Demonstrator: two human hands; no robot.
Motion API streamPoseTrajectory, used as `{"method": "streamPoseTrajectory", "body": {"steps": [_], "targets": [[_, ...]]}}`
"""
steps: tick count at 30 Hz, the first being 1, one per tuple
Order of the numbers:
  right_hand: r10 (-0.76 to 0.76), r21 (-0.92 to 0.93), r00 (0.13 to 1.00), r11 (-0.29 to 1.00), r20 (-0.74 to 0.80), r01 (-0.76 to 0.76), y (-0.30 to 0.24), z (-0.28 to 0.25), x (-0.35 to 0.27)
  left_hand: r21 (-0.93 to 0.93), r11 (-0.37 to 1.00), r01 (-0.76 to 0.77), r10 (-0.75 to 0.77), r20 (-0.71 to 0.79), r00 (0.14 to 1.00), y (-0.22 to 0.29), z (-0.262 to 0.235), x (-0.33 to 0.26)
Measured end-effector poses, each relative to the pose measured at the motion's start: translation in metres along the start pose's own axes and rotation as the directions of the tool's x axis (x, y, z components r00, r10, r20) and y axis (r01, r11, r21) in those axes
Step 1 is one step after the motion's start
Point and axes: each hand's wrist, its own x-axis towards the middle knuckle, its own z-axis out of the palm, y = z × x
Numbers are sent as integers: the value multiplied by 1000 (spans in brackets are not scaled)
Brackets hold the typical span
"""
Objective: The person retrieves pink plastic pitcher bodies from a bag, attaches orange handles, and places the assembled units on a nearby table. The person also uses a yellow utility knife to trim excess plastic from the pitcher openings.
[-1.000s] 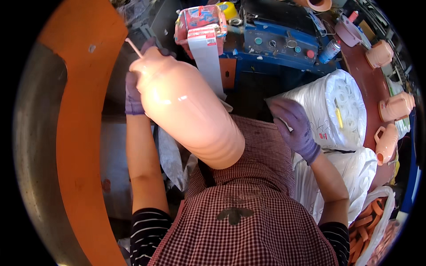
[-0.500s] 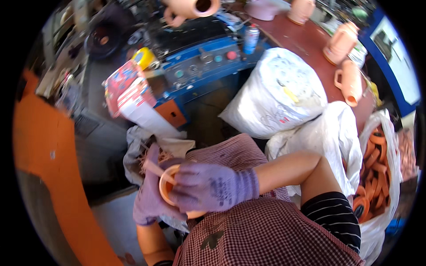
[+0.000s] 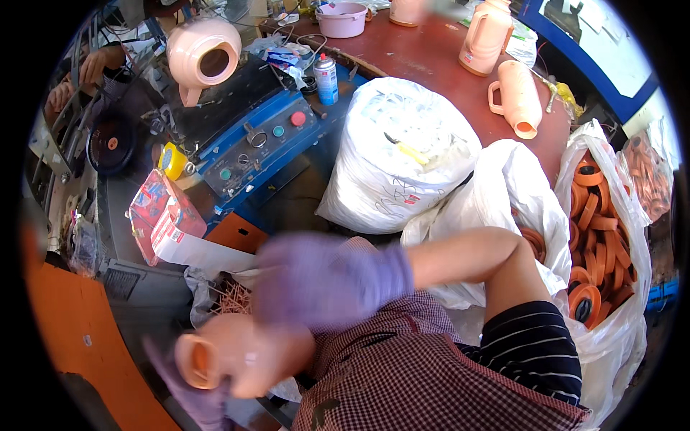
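Along the left edge, an orange panel [image 3: 86, 337] curves down below another person's hands [image 3: 92, 66], which show at the upper left beyond some metal framework [image 3: 63, 167]. Just beside these sits a black round disc [image 3: 113, 140], then a red basket [image 3: 154, 205] and a yellow roll [image 3: 172, 161], with a pale pink jug [image 3: 194, 54] above them, its dark mouth turned toward the camera. Low down, the left hand [image 3: 201, 406], in a purple glove, is at the neck end of a pink vessel [image 3: 248, 352]; its fingers look spread, but blur leaves me unable to tell whether they grip. That vessel lies tilted against the person's checked apron [image 3: 388, 373], its round opening facing left, and a bag of thin pink sticks [image 3: 231, 296] is just behind it. Farther up slants a blue control panel [image 3: 251, 147] with round buttons. Over the vessel's right part comes the gloved right hand [image 3: 323, 280], strongly blurred, so I cannot tell how its fingers stand or whether they touch. Beyond it are a spray can [image 3: 325, 80], a lilac basin [image 3: 342, 21] and a full white sack [image 3: 374, 172] with a yellow cutter [image 3: 412, 153] on top. Next, a red-brown tabletop [image 3: 424, 57] bears an upright jug [image 3: 485, 36] and one lying down [image 3: 517, 93]. Before it slumps another white bag [image 3: 496, 208], and rightmost of the large bags, a translucent bag [image 3: 589, 352] holds orange rings [image 3: 596, 244].
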Motion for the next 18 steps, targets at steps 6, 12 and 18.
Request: {"method": "streamPoseTrajectory", "body": {"steps": [6,12,18], "targets": [[702,-725,633,243,-327,-644,220,-98,-169,465,885,15,277,-554,785,-21,-42,9],[917,-693,110,-207,-384,-690,289,-123,-238,423,904,-60,314,-563,764,26,-6,5],[940,-684,225,-11,-256,-729,284,-127,-229,95,995,-5,12,-74,997,20,99,21]]}}
